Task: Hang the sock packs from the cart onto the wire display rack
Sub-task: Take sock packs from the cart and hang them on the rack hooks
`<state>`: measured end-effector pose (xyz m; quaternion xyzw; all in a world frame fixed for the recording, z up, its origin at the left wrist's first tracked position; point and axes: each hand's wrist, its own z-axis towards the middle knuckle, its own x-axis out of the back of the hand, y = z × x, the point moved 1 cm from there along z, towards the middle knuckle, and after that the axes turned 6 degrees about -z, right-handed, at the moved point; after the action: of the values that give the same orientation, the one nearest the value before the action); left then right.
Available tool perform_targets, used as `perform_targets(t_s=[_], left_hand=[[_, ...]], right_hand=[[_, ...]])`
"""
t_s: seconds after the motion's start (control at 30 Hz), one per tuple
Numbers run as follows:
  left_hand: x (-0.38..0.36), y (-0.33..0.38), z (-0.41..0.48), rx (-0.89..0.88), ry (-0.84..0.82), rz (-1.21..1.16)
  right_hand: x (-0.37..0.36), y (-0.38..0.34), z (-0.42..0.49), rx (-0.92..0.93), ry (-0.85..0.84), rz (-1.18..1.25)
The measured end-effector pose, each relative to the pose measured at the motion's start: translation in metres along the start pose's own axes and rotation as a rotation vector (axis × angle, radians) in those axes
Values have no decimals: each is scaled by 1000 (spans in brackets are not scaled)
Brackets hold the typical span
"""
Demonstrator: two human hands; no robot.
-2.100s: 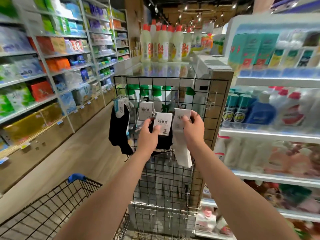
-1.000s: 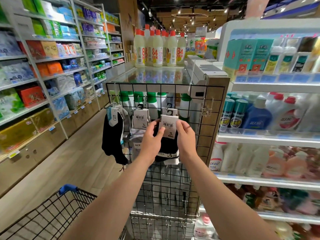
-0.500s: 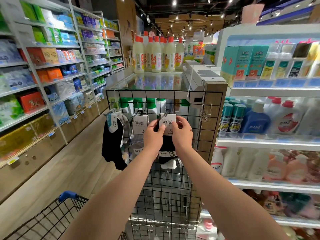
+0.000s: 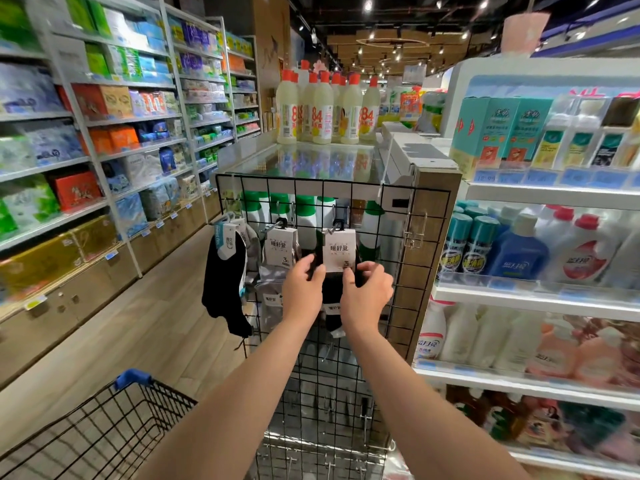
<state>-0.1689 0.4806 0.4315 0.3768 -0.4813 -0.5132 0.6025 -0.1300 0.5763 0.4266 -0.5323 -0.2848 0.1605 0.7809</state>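
We see a sock pack with a white card. It hangs by its black hook on a peg in the upper part of the wire rack. Both hands are on it, just under the card. The left hand pinches the lower left edge of the pack. The right hand has its fingers curled around the black socks on the right side. To the left hang a grey pack and a black pack. The cart stands at the lower left, near the rack.
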Motion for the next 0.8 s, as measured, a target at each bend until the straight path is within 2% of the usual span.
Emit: perform_targets(t_s=[0.17,0.27,0.37,0.5,0.8], left_hand=[[20,-38,-33,23,-16,42],[43,-69,-55,99,-23,82],[77,-109,-83,188,0,166],[138,-169,-130,368,31,259],[294,-312,-241,847,169,218]], right_hand=[[-1,23,-45,166,-112,-88],[-8,40,-72,98,-297,-27],[-33,61,-104,7,-547,-83],[-85,81,-166,-109,-959,-257],[-190,92,-324,-117,-1332,-408]])
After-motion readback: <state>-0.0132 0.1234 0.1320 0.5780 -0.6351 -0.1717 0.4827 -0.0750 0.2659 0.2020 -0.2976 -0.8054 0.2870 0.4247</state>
